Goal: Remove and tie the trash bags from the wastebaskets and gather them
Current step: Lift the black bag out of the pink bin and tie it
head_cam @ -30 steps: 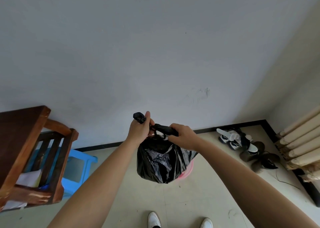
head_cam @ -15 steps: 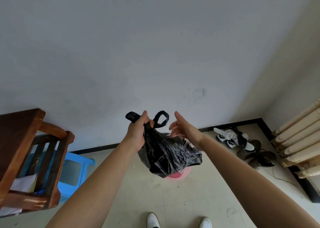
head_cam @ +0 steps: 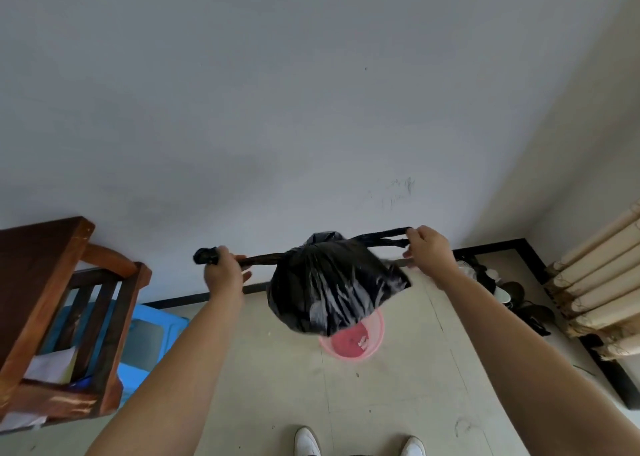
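Note:
A black trash bag (head_cam: 332, 285) hangs in the air between my hands, its two handles stretched out sideways from a knot at its top. My left hand (head_cam: 221, 275) grips the left handle, whose end sticks out past my fist. My right hand (head_cam: 429, 251) pinches the right handle loop. Below the bag, a pink wastebasket (head_cam: 356, 341) stands on the floor, partly hidden by the bag, with a few small scraps inside.
A wooden chair (head_cam: 69, 317) stands at the left with papers on its seat, a blue plastic stool (head_cam: 152, 337) behind it. Shoes (head_cam: 498, 282) lie by the wall at the right, next to a radiator (head_cam: 602, 289). My white shoes (head_cam: 308, 441) show at the bottom.
My hands have moved apart, pulling the bag's handles taut sideways. My right hand, open half a second ago, now holds the right handle. The bag has swung up a little, baring the pink wastebasket.

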The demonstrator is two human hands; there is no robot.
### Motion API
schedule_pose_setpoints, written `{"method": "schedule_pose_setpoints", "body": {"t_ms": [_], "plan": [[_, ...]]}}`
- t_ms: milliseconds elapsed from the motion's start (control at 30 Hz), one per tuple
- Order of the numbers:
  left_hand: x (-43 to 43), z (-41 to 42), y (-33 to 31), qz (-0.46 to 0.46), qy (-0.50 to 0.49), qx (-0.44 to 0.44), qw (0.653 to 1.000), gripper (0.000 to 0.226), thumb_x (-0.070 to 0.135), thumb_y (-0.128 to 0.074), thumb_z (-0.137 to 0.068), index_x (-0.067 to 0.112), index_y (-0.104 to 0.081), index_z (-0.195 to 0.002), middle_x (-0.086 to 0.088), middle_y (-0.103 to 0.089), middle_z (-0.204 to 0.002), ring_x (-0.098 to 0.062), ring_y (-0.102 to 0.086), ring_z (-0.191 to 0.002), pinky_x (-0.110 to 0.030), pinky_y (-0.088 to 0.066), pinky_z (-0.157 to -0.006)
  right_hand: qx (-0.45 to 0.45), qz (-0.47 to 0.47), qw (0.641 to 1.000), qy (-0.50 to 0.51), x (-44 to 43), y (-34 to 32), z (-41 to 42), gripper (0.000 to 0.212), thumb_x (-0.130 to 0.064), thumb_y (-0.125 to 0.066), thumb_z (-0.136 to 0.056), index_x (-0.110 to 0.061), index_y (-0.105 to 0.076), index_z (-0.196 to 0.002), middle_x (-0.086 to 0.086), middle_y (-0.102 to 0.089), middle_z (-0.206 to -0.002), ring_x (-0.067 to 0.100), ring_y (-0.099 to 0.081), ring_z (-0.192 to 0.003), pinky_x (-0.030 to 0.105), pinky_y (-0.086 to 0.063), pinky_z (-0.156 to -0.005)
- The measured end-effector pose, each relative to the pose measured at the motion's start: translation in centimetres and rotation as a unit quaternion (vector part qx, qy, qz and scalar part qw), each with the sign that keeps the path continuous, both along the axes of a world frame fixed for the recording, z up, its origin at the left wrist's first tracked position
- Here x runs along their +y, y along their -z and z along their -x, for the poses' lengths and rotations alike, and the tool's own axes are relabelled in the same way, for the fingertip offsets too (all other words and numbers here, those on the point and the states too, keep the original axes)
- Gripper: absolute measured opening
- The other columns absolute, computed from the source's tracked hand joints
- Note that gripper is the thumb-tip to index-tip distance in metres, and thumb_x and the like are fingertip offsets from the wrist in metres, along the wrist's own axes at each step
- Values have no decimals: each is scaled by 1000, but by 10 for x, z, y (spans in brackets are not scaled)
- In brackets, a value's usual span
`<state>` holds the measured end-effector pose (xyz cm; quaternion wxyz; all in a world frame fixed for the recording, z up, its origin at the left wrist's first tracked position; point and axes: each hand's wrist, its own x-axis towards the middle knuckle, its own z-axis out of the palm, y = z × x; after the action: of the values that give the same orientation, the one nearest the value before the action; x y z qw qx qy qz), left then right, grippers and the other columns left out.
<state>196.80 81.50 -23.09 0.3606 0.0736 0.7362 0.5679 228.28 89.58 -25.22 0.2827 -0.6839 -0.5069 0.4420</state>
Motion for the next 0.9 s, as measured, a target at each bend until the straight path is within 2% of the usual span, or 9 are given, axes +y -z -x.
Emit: {"method": "schedule_pose_setpoints", "body": {"t_ms": [100,167,267,333,400,467,567,767,900], "plan": [[2,5,-2,-16,11,-63,998,29,33,-34,-104,12,-43,-87,-20,-64,-101,-30,-69,-71,-43,-59,-65,19,9,999,38,3,5,-5,34,-38,-37,-98,-9,-53,-89,12,-65,-91,33,-68,-88,48,-57,-78],[7,-5,-10,-28,30,-123,992,37,45,-31,-105,10,-42,-104,-21,-66,-100,-35,-71,-75,-51,-59,-72,107,40,992,47,6,2,6,32,-44,-35,-95,-17,-53,-96,10,-66,-104,30,-70,-92,57,-56,-86],[13,-19,-22,-10,70,-150,986,48,54,-30,-103,7,-40,-109,-21,-63,-87,-37,-67,-75,-55,-57,-73,175,47,983,35,6,-9,21,33,-48,-36,-94,-21,-55,-98,8,-65,-110,27,-69,-99,55,-52,-95],[15,-22,-24,-8,91,-174,980,43,48,-42,-103,5,-43,-99,-17,-54,-86,-35,-65,-75,-57,-57,-78,161,29,986,14,2,-21,28,37,-50,-34,-98,-21,-57,-100,6,-64,-112,23,-63,-105,47,-50,-96],[14,-24,-23,-48,139,-192,970,27,26,-60,-99,2,-49,-100,-19,-55,-92,-33,-67,-81,-51,-59,-83,141,2,990,-26,1,-31,34,40,-52,-32,-101,-22,-59,-104,3,-64,-115,20,-60,-108,42,-47,-96],[12,-25,-21,-83,220,-164,958,15,2,-69,-89,-4,-58,-98,-22,-61,-98,-31,-69,-92,-38,-61,-83,152,-15,986,-60,-2,-40,40,41,-51,-34,-102,-20,-59,-106,2,-65,-116,19,-60,-113,44,-45,-103],[8,-30,-18,-100,250,-103,958,28,-13,-71,-81,-4,-63,-106,-16,-65,-92,-25,-69,-92,-26,-58,-88,240,-21,966,-94,-5,-50,54,37,-42,-34,-106,-11,-54,-102,11,-70,-112,23,-66,-110,42,-48,-103],[3,-41,3,-38,255,49,965,23,0,-67,-87,3,-63,-109,-10,-65,-100,-18,-66,-81,-36,-57,-87,351,25,929,-114,-19,-63,81,33,-37,-34,-106,-7,-46,-100,16,-61,-92,38,-72,-97,46,-57,-91],[-9,-38,16,41,231,81,969,41,16,-56,-70,1,-51,-108,-5,-55,-92,-21,-52,-79,-33,-46,-70,380,35,918,-103,-21,-63,83,32,-36,-34,-107,-7,-46,-99,15,-58,-91,41,-71,-98,52,-54,-95]]}}
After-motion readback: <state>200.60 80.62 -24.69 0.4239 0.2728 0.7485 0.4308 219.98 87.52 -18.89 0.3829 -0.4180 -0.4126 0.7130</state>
